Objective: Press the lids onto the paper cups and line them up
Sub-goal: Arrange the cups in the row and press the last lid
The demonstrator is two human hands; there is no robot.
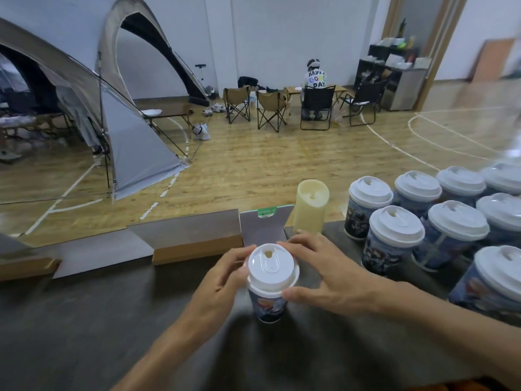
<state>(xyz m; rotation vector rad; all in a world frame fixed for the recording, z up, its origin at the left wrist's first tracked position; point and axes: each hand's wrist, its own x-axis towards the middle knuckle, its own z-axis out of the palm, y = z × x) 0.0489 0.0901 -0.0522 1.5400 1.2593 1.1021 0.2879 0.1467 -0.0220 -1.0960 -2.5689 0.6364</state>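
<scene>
- While the paper cup (268,306) stands upright on the dark surface (112,320) near its front middle, both hands close around the white lid (272,266) that sits on its rim.
- Left hand (222,280): fingers curled against the lid's left edge, grasping it; the thumb is hidden behind the hand.
- Right hand (324,269): fingers spread and bent around the far side of the lid, thumb (298,294) pressed to its near edge just above the cup wall (a pinch across the rim).
- Handling, as a judgement: the cup looks light and thin-walled, so it would buckle or tip if squeezed at mid-height. The lid appears to be stiff moulded plastic with a raised dome and a sip hole (267,253); force belongs on its outer skirt, worked evenly round the rim, not on the dome.
- Whether the lid is fully seated cannot be told; its skirt looks level with the rim.
- Lidded cups (394,238) already stand in rows at the right of the surface, close together; the present cup is well apart from them and is not yet lined up.
- A cream pillar candle (310,207) and a folded card stand (265,227) sit just behind the hands.
</scene>
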